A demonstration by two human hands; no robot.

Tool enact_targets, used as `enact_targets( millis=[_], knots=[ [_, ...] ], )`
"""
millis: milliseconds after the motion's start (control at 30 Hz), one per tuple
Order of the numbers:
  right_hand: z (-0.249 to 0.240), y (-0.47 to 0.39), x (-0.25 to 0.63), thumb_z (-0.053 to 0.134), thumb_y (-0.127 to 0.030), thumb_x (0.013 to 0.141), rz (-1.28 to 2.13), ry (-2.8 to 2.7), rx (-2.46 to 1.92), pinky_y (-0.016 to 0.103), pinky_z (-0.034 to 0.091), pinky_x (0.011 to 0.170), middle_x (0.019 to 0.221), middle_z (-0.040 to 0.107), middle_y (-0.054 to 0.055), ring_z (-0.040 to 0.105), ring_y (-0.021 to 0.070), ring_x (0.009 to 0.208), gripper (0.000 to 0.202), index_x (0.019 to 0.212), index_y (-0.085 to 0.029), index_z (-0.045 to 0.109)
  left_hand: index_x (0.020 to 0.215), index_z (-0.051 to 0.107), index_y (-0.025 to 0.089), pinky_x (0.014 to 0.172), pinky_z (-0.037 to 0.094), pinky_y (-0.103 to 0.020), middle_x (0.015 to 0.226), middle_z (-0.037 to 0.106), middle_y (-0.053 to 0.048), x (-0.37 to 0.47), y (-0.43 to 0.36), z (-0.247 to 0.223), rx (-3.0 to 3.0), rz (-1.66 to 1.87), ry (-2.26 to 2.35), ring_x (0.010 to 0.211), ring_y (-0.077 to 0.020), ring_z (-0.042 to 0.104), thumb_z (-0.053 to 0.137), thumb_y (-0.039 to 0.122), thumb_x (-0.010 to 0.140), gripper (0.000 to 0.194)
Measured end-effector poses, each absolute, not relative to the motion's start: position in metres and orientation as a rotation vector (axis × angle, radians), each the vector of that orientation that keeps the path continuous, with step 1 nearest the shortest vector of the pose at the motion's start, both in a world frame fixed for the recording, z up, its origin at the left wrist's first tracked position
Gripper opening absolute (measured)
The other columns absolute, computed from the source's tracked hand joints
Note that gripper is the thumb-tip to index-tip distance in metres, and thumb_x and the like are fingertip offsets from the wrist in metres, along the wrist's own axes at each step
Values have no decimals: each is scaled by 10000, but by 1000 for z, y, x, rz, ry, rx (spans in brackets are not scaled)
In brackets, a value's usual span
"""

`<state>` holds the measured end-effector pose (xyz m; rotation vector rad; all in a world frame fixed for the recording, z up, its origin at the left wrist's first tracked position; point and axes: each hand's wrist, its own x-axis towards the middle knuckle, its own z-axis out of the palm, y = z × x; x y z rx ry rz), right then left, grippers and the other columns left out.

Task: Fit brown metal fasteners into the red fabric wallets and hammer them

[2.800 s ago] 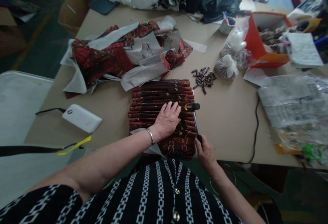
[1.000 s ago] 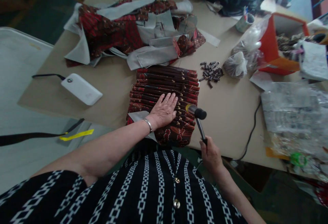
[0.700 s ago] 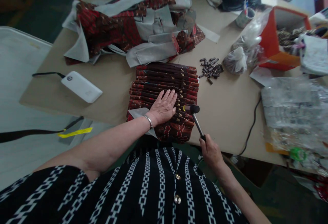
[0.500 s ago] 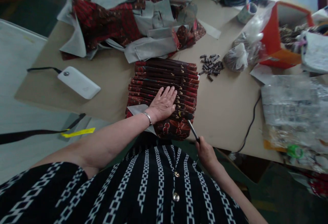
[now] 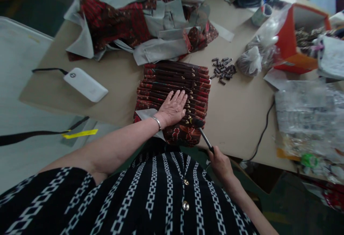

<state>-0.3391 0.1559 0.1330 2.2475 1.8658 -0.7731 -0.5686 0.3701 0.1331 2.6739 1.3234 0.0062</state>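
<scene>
A row of overlapping zippered fabric pouches (image 5: 154, 86), dark red and brown with gold zipper pulls, lies along the table's near edge. My left hand (image 5: 172, 108) rests flat on them, fingers stretched out, with a silver bangle at the wrist. In my right hand (image 5: 219, 161) is the handle of a hammer (image 5: 205, 136). Its dark head lies against the nearest pouches, to the right of my left hand; a yellowish spot shows on the head. The bottom pouch (image 5: 181, 134) shows a red floral print. A pale sheet (image 5: 146, 113) sticks out under my left wrist.
Several small dark cylindrical pieces (image 5: 224, 70) lie right of the pouches, near a tied plastic bag (image 5: 249, 62). An orange box (image 5: 285, 41) of metal parts stands behind. Patterned fabric (image 5: 113, 21) is heaped at the back, a white corded device (image 5: 86, 85) at left, plastic packs (image 5: 301, 102) at right.
The whole view has shifted slightly, so things sit a little further right. My left hand stays on the pouches, and the hammer stays at nearly the same spot on them.
</scene>
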Motion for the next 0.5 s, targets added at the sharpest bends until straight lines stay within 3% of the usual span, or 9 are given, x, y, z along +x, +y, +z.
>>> enact_targets(
  millis=[167, 267, 500],
  knots=[
    [110, 155, -299, 288, -498, 907, -701, 1832, 2673, 317, 489, 674, 963, 696, 128, 670, 242, 837, 486, 1094, -155, 577, 1410, 330, 67, 1148, 71, -467, 1506, 265, -160, -573, 369, 133, 2693, 53, 1327, 1392, -286, 210, 376, 372, 886, 608],
    [84, 170, -266, 307, -530, 867, -551, 1831, 2866, 380, 503, 850, 1149, 649, 151, 627, 269, 1030, 548, 1129, -144, 594, 1405, 356, 102, 1147, 99, -461, 1493, 304, -144, -575, 370, 128, 2720, 94, 1333, 1384, -270, 243, 371, 412, 888, 603],
    [64, 184, -237, 363, -406, 848, -508, 1723, 2921, 375, 513, 842, 1109, 642, 119, 629, 242, 987, 461, 1189, -178, 572, 1373, 426, 125, 1134, 137, -447, 1468, 355, -136, -581, 379, 119, 2761, 173, 1312, 1361, -272, 300, 405, 449, 880, 590]
  ],
)
